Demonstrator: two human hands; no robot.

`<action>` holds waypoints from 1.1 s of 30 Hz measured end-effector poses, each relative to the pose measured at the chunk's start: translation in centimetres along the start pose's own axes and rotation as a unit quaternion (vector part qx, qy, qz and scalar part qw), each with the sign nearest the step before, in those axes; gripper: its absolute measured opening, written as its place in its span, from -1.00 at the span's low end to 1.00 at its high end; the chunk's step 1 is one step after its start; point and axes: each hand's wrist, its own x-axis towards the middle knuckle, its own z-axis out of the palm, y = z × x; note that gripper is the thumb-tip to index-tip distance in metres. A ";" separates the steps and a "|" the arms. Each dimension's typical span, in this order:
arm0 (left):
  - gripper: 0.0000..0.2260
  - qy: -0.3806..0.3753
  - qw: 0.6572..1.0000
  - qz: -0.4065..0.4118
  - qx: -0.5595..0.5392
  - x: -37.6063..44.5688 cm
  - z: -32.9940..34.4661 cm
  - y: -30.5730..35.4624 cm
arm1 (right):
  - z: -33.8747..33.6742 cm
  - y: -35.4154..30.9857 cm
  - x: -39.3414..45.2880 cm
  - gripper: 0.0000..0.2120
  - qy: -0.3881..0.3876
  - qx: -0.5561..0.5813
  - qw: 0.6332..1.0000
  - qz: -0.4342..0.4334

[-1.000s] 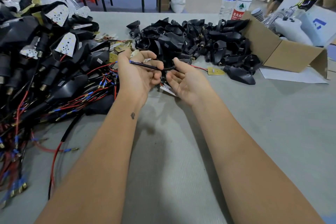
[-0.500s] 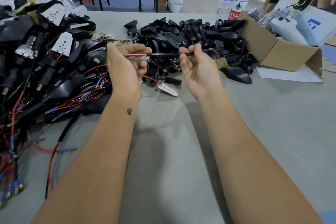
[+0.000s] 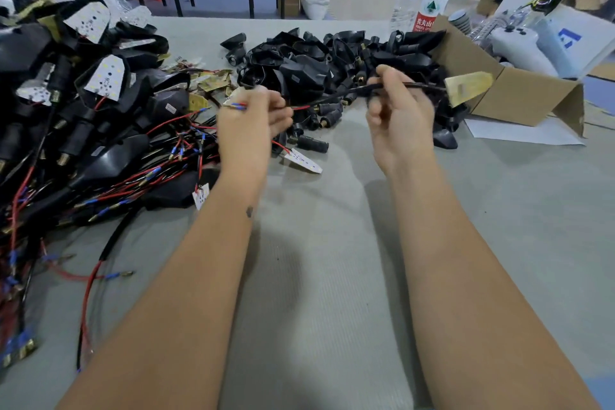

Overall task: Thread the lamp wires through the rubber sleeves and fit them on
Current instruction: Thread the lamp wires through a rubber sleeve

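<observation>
- I saw the black rubber sleeve stretched between my hands above the grey table, its long axis running left to right, rising slightly toward the right.
- My right hand was curled round the sleeve near its right end, nearer the yellowish LED board hanging just beyond the fingers.
- My left hand pinched the red wire emerging from the sleeve's left end, with blue-capped terminals poking out at the knuckles.
- The sleeve looked smooth, thin and pliant; the board flat and stiff.
- I judged the next move as sliding the sleeve rightward toward the board.
- Black lamp housings lay heaped just beyond.
</observation>
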 end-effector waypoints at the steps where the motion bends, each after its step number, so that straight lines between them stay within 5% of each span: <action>1: -0.78 -0.034 0.997 0.019 0.074 -0.4 0.5 -0.5 | -0.5 -0.3 0.3 -0.88 0.035 -0.052 0.998 -0.032; 6: -0.74 -0.154 0.884 0.180 0.402 -2.2 1.4 -2.3 | -3.7 -1.1 1.5 -0.86 0.259 -0.339 0.899 -0.099; 10: -0.66 -0.185 0.749 0.249 0.585 -2.3 1.5 -2.8 | -5.2 -0.8 2.1 -0.75 0.243 -0.498 0.832 0.012; 14: -0.69 -0.123 0.800 0.218 0.545 -1.3 0.6 -2.6 | -2.8 1.0 1.5 -0.84 0.132 -0.474 0.870 0.021; 19: -0.74 -0.116 0.854 0.157 0.482 -0.9 0.1 -2.9 | -0.7 3.3 0.1 -0.87 -0.002 -0.619 0.785 -0.019; 23: -0.77 -0.113 0.887 0.106 0.434 -0.7 0.1 -3.1 | -0.5 3.8 -0.2 -0.77 -0.015 -0.629 0.777 -0.017; 29: -0.61 -0.093 0.944 0.053 0.311 -1.8 0.3 -2.3 | 0.2 4.3 -0.2 -0.86 -0.012 -0.590 0.805 -0.060; 33: -0.61 -0.063 0.966 0.055 0.246 -2.0 0.3 -1.8 | 1.8 4.7 -1.0 -0.77 0.016 -0.464 0.884 -0.052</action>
